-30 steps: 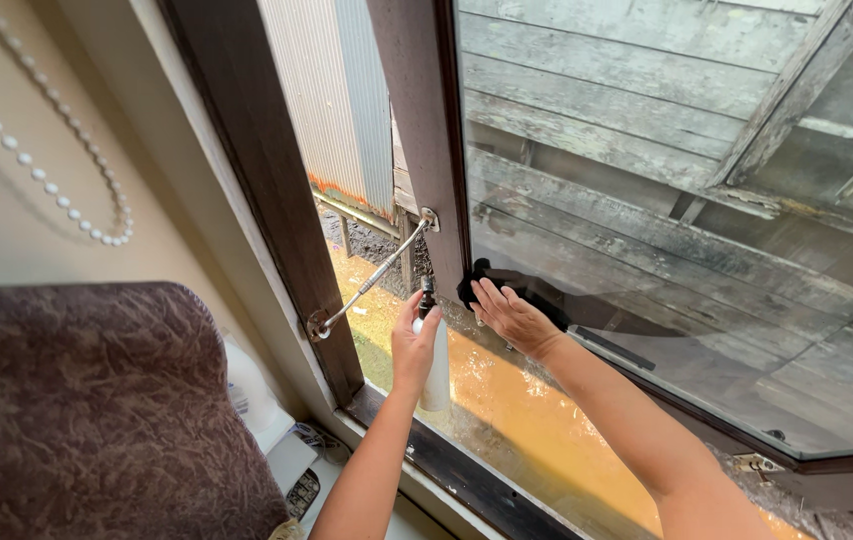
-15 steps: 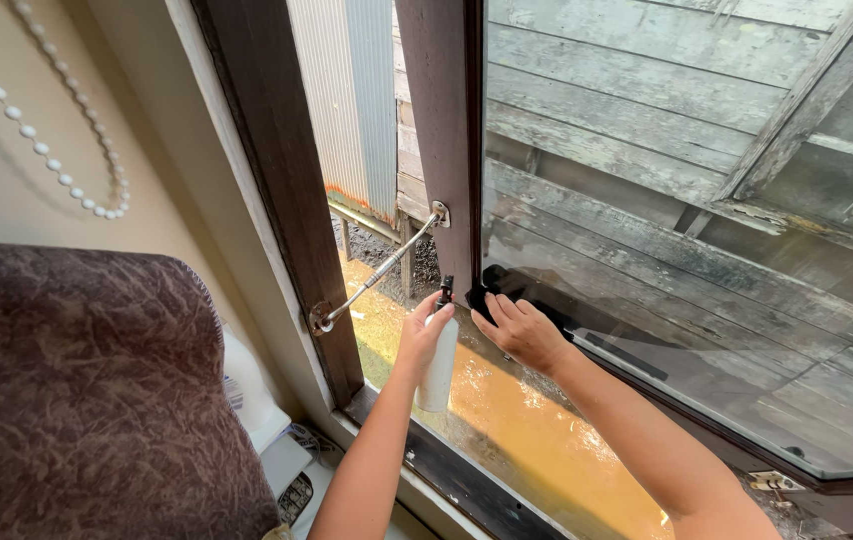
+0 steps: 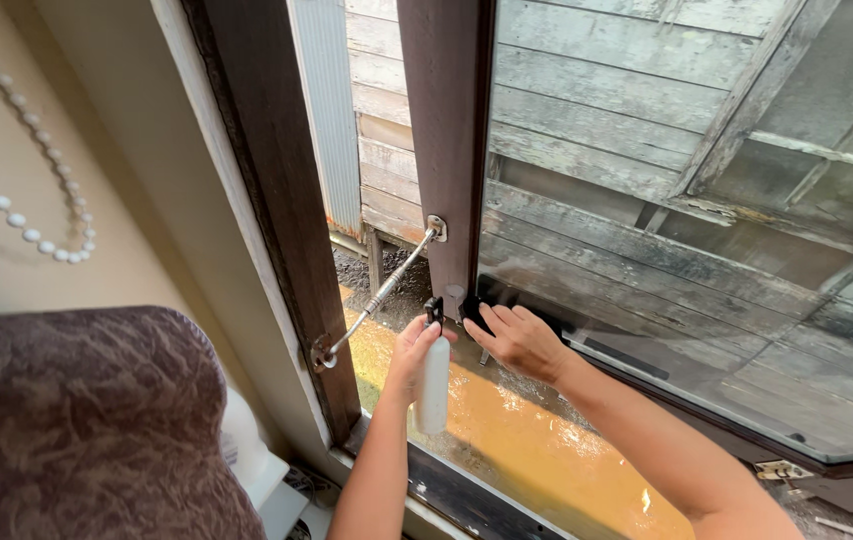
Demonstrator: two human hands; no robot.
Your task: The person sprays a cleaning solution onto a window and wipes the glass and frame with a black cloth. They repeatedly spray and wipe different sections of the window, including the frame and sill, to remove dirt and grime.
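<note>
Two hands at an open casement window, both reaching out past the sill.

Left hand (image 3: 409, 358): fingers wrapped around a white spray bottle (image 3: 434, 385) with a dark nozzle at the top; bottle upright, held just left of the sash's lower corner. Compared with a second ago it sits a little closer to the sash stile (image 3: 444, 150), nozzle nearly level with the lower end of the metal window stay (image 3: 379, 293).

Right hand (image 3: 515, 340): fingers spread flat, pressing a dark cloth (image 3: 477, 312) against the glass pane (image 3: 687, 230) at its lower left corner. Only an edge of the cloth shows beyond the fingertips. The hand has kept to this same corner over the last second, shifting only slightly, so the wiping appears confined to this patch for now.

Surroundings: dark wooden window frame (image 3: 277, 200) at left; weathered grey plank wall (image 3: 587, 110) outside, far; muddy orange ground (image 3: 527, 450) below; a string of white beads (image 3: 17, 215) on the cream inner wall; a brownish textured cushion (image 3: 87, 420) near left.
</note>
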